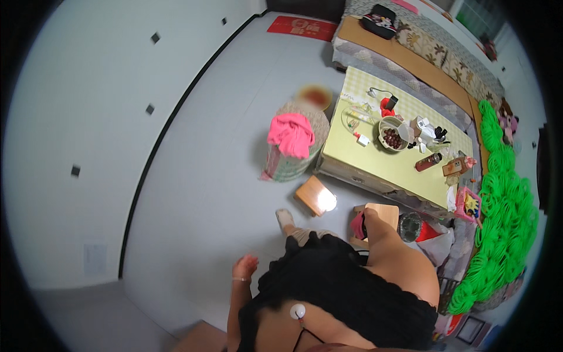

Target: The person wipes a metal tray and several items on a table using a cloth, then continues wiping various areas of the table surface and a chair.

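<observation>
Grey floor fills most of the head view, with a low green table [404,167] up and to my right, a sofa [422,56] behind it and a heap of bright green hoops [504,205] along the far right edge.

Down by my right knee stands a small wooden stool [382,212]. My right hand [359,226] is at its left edge, on a pink-red thing [355,227] that sits against the stool's near corner; whether it is a cloth or something firmer I cannot tell. The hand is mostly hidden behind my own forearm, so I cannot tell whether the fingers are closed on it or just touching. That arm runs straight from my shoulder, up and left across the picture, to the stool, elbow nearly locked.

My left hand [244,268] hangs well apart from all this, out to my left over bare floor, holding nothing, fingers loosely curled. The right is plainly the nearer hand.

A second, tipped wooden stool [315,195] lies just left of the first, and a basket [293,155] with a pink cloth [291,135] on it stands beyond.
</observation>
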`<act>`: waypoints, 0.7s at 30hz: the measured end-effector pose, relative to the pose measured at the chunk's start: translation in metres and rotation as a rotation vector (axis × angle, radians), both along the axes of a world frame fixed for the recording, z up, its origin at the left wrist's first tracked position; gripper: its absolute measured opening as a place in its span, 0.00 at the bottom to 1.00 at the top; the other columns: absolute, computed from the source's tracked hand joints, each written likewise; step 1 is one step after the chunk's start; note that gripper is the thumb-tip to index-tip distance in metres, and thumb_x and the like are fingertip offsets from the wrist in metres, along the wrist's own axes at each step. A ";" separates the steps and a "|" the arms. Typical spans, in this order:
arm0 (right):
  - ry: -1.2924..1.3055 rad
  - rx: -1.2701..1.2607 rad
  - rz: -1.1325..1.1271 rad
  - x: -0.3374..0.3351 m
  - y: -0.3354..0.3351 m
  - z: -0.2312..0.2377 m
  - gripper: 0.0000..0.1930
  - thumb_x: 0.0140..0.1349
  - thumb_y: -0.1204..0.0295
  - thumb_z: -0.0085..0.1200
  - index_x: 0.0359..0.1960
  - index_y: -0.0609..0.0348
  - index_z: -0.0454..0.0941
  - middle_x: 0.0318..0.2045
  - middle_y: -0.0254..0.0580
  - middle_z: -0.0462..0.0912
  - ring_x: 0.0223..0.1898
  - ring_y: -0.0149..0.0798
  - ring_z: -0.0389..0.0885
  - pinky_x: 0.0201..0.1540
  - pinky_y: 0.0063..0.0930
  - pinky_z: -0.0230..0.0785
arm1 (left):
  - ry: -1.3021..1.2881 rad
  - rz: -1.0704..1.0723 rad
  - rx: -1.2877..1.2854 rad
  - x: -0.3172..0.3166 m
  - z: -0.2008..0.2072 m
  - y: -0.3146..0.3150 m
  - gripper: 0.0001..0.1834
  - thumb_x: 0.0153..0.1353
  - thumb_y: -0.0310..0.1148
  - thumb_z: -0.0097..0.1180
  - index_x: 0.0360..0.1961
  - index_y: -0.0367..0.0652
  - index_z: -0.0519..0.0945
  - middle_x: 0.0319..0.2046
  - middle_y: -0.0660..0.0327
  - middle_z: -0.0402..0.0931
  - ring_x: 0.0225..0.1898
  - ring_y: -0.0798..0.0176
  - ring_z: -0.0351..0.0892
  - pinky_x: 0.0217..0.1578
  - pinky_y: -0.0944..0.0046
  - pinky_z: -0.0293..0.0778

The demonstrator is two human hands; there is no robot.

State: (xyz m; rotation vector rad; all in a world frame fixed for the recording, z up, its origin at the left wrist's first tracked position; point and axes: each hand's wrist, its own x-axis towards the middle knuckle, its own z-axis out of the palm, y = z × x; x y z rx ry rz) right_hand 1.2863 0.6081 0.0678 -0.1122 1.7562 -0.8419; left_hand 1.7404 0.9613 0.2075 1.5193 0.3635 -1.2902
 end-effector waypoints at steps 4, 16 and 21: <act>0.010 0.041 0.114 0.073 -0.046 -0.024 0.05 0.59 0.76 0.50 0.32 0.62 0.79 0.30 0.47 0.81 0.31 0.46 0.79 0.38 0.45 0.74 | -0.892 -1.198 0.170 0.078 -0.039 -0.002 0.12 0.59 0.41 0.61 0.36 0.45 0.79 0.30 0.54 0.83 0.32 0.56 0.83 0.30 0.56 0.77; -0.624 0.028 0.097 0.302 -0.182 0.096 0.04 0.56 0.77 0.58 0.31 0.65 0.78 0.26 0.45 0.79 0.27 0.42 0.80 0.31 0.41 0.77 | -0.764 -1.627 0.582 0.270 -0.054 -0.058 0.16 0.59 0.45 0.54 0.41 0.46 0.80 0.35 0.50 0.83 0.39 0.45 0.82 0.39 0.46 0.78; -0.520 0.025 0.087 0.335 -0.200 0.075 0.02 0.57 0.79 0.56 0.31 0.64 0.78 0.27 0.44 0.80 0.29 0.41 0.80 0.33 0.38 0.78 | -0.751 -1.562 0.564 0.344 -0.058 -0.137 0.15 0.60 0.45 0.52 0.40 0.47 0.81 0.34 0.53 0.83 0.39 0.47 0.83 0.39 0.48 0.78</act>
